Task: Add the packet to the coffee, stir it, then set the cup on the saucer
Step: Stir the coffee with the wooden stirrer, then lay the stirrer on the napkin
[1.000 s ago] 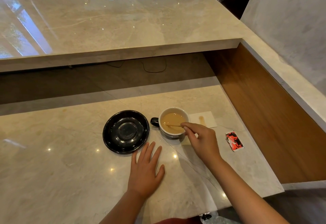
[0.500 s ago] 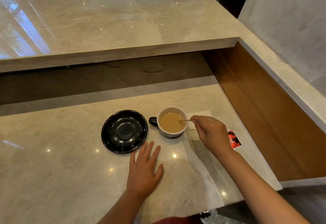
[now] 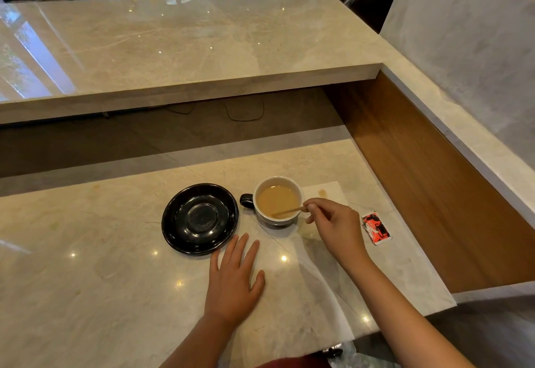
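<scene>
A cup (image 3: 277,185) with a dark handle stands on the marble counter, full of light brown coffee (image 3: 276,199). My right hand (image 3: 335,227) pinches a thin wooden stir stick (image 3: 288,211) whose tip rests in the coffee at the near side of the cup. Left of the cup lies an empty black saucer (image 3: 199,218), apart from it. My left hand (image 3: 234,278) lies flat, fingers spread, on the counter just in front of the saucer. A red and black packet (image 3: 375,228) lies on the counter to the right of my right hand.
A white napkin (image 3: 327,192) with a brown stain lies behind the cup. A raised marble ledge (image 3: 188,49) runs across the back, and a wooden side panel (image 3: 419,179) closes the right. The counter's front edge (image 3: 347,338) is near my arms.
My right hand has swept the stick around inside the cup, from the far side to the right and then to the near side. The left hand stays flat on the counter.
</scene>
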